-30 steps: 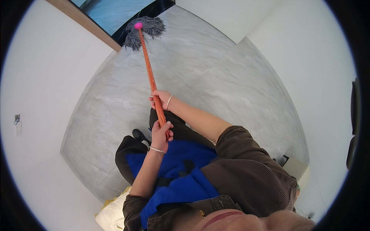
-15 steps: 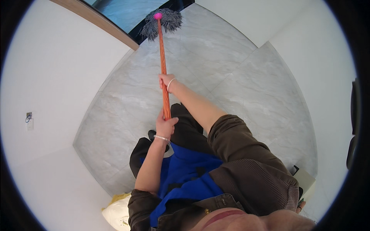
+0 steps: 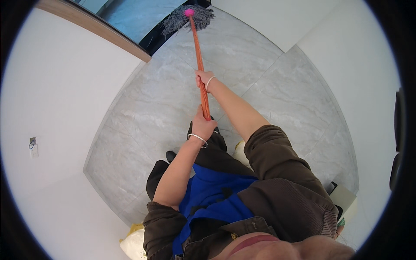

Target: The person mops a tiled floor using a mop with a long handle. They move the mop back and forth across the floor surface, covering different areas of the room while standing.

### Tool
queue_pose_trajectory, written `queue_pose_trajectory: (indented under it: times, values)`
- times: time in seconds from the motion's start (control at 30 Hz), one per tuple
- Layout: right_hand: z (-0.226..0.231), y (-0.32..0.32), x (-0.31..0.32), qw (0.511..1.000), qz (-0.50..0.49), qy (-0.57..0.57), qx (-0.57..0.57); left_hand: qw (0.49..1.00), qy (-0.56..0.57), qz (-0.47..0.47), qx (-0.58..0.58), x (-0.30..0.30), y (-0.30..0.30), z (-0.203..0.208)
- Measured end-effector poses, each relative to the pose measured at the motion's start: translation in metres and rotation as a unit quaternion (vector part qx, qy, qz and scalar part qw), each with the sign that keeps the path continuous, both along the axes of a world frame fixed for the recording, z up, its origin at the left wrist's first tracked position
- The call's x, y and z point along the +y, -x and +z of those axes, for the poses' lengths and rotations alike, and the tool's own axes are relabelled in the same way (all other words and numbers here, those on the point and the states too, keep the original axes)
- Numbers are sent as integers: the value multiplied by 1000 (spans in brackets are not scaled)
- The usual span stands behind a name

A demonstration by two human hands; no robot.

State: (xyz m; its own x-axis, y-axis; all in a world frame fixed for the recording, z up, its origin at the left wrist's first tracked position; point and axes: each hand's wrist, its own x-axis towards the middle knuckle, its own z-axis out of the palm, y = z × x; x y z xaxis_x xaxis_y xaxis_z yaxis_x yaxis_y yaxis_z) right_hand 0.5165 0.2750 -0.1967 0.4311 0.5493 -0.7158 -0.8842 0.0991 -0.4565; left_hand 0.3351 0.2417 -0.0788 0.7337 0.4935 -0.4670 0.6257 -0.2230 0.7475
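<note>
Both our hands are closed around one long orange handle (image 3: 197,46). Close to us, a blue cloth (image 3: 223,186) hangs on our front, a white bundle with a yellow edge (image 3: 133,243) sits low on the left, and a pale box (image 3: 342,198) stands on the right. Our left hand (image 3: 203,125) holds the near end of the handle, though some of its fingers are hidden. Our right hand (image 3: 204,79) grips it farther up, with the fingers curled around. Past our hands, the handle runs over the grey floor (image 3: 143,104) to the mop head (image 3: 203,18), which is far away from us. It has fluffy grey strings and a pink knob (image 3: 189,12), and it covers part of a dark strip (image 3: 154,42), to the right of a wooden frame (image 3: 102,34). We can't tell how hard it presses. We think we are in the middle of mopping that far edge, with our arms stretched out. The next move seems to call for a tight hold with both hands, and a pull back or a slide along the strip without bumping the frame.
</note>
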Motion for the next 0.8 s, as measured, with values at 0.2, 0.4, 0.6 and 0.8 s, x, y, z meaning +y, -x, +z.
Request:
queue_pose_trajectory:
  times: [0.2, 0.4, 0.6, 0.8]
  values:
    - [-9, 1, 16, 999, -30, 25, 27, 999, 5, -50, 16, 35, 1, -8]
    - [-25, 3, 21, 998, -36, 47, 8, 992, 10, -100, 71, 64, 0, -10]
    - [-27, 17, 16, 996, -71, 33, 35, 983, 46, -159, 74, 82, 11, 10]
    - [-14, 37, 21, 993, -95, 63, 22, 972, 112, -176, 106, 104, 19, 38]
